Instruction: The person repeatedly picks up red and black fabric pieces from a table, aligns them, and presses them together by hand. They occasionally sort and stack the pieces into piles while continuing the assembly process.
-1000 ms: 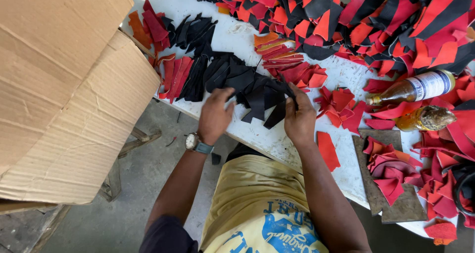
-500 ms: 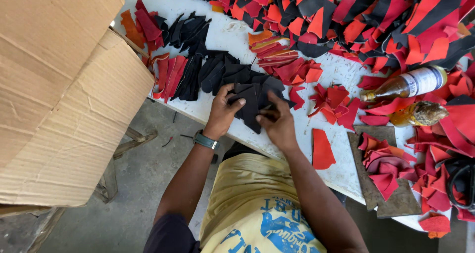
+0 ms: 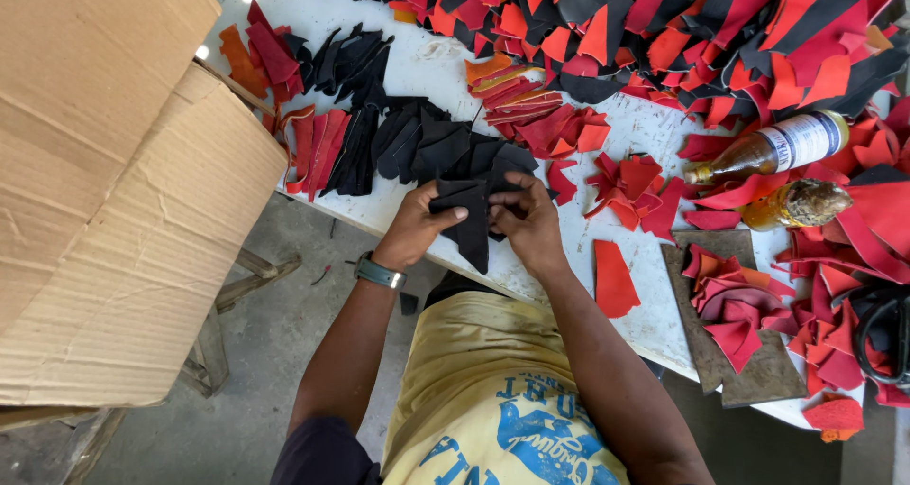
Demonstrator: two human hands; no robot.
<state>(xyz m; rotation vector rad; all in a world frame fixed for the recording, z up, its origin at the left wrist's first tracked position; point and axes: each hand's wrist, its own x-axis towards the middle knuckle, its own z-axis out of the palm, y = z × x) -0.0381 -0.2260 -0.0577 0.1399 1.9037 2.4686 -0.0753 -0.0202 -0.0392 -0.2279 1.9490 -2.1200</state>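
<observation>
Hands meet at the near edge of the white table (image 3: 427,68), and between them we hold a black, roughly triangular piece of cut leather (image 3: 466,221). Its long axis runs toward and away from us, with the narrow tip pointing down over the table edge toward our lap and the broad end lying up against the heap of black leather pieces (image 3: 427,144) behind it. Our left hand (image 3: 417,221) is clamped on the piece's left edge, thumb on top; our right hand (image 3: 524,218) pinches its upper right corner, fingers curled shut around it. A grey-green wristwatch (image 3: 379,273) sits on our left wrist.

To the right, two bottles lie on their sides among red leather scraps (image 3: 630,186): a clear bottle of amber liquid with a white wrap label (image 3: 782,146), neck pointing left, and just below it a smaller amber bottle with a grimy cap end (image 3: 794,203). A single red leather piece (image 3: 613,278) lies alone near the table edge, beside a dark flat board (image 3: 749,376) that carries more red scraps. Large brown cardboard boxes (image 3: 123,191) stand to our left, their contents hidden from us
</observation>
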